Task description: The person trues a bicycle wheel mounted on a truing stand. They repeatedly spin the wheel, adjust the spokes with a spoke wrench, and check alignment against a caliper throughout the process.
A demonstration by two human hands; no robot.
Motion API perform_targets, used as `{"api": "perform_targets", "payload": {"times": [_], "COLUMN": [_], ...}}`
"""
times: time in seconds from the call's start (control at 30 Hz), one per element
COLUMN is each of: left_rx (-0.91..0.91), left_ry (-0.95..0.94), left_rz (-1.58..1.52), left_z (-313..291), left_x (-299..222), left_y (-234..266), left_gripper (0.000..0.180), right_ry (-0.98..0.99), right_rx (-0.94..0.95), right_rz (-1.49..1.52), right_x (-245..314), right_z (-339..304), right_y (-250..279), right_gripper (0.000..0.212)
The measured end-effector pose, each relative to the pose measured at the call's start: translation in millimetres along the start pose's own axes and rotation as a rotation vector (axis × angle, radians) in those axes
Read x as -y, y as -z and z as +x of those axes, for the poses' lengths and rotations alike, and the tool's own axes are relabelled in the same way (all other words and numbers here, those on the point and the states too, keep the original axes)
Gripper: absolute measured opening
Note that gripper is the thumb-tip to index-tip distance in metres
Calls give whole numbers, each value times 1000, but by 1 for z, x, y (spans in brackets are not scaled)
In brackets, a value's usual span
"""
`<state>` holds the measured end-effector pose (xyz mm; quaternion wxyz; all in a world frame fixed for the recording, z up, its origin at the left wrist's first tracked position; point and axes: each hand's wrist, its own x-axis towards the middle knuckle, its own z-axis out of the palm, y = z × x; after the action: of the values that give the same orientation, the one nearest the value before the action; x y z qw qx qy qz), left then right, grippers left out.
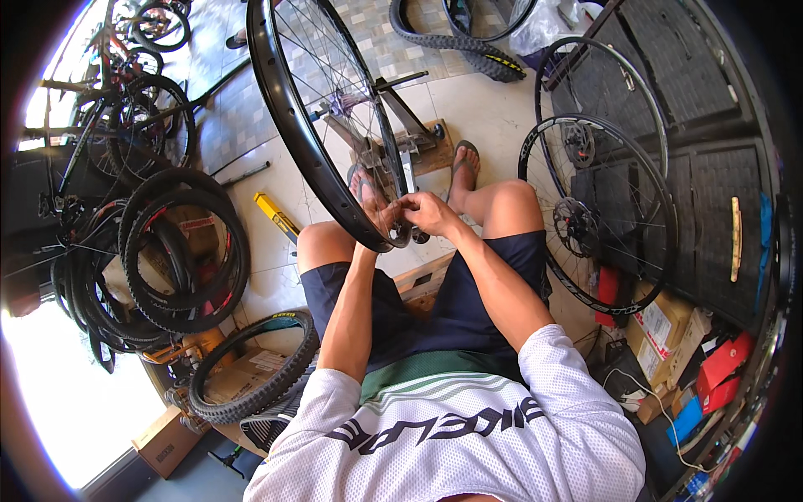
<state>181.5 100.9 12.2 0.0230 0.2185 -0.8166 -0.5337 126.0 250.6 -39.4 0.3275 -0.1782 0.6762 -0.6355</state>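
A black bicycle wheel (288,113) stands upright in front of me, without a tyre, its spokes running to a shiny hub (341,104). It is mounted in a metal truing stand (400,113) on a wooden base (435,149). At the wheel's near lower end, my left hand (383,219) is closed, partly hidden by the rim and spokes. My right hand (430,214) is closed beside it on the rim's right side, thumb and fingers pinched together. The fingertips of both hands meet near the rim; what they pinch is too small to make out.
Tyres (188,251) hang at the left near several bicycles (125,109); another tyre (255,368) leans at lower left. Two spoked wheels (598,213) with disc rotors stand at right beside black panels (661,217). A yellow box (276,216) lies on the tiles. Cardboard boxes (669,335) sit at lower right.
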Motion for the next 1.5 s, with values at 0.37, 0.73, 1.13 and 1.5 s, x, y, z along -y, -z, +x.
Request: {"api": "perform_targets", "payload": {"times": [0.37, 0.73, 1.13, 1.5], "left_rx": [33, 136, 179, 45], "left_ry": [222, 155, 154, 74], "left_rz": [-399, -367, -218, 15], "left_z": [14, 13, 9, 8], "left_x": [46, 38, 32, 28], "left_y": [0, 2, 10, 5], "left_gripper": [31, 26, 41, 45], "right_ry": [-25, -65, 29, -38], "right_rx": [-268, -131, -69, -41], "right_rz": [210, -211, -174, -180], "right_x": [14, 4, 22, 20], "right_z": [7, 2, -6, -1], "right_y": [18, 8, 5, -3], "right_gripper": [24, 27, 26, 20]}}
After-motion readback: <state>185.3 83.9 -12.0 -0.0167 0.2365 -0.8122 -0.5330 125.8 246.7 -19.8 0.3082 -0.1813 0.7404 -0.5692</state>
